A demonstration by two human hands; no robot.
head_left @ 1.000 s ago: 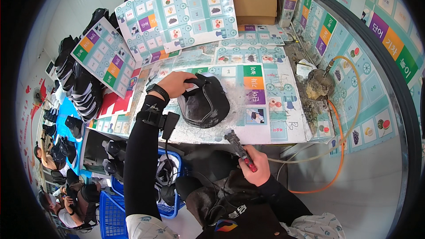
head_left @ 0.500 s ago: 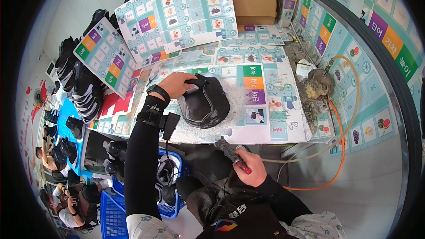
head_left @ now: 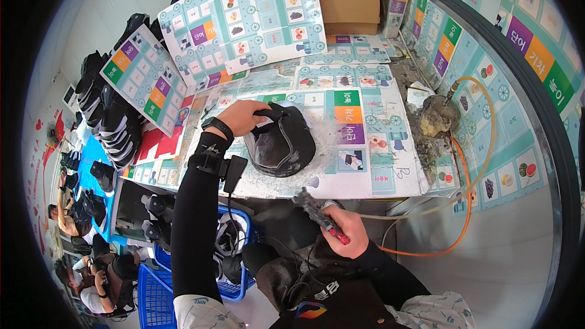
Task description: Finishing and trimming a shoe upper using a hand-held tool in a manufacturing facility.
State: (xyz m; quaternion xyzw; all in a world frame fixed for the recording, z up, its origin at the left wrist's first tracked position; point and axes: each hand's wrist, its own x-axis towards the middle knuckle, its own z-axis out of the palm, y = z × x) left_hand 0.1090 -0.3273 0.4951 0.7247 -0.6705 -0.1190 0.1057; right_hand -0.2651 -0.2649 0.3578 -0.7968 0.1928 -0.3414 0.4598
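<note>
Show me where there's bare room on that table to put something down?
A free patch lies on the table right of the black shoe, before the glue pot. Another lies behind the shoe. The left hand crowds the left side; the pot and hoses crowd the right.

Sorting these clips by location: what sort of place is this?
Probably a shoe workshop or small factory: the left hand steadies a black shoe upper on a bench, the right hand holds a hose-fed tool, and black shoes are stacked alongside.
</note>
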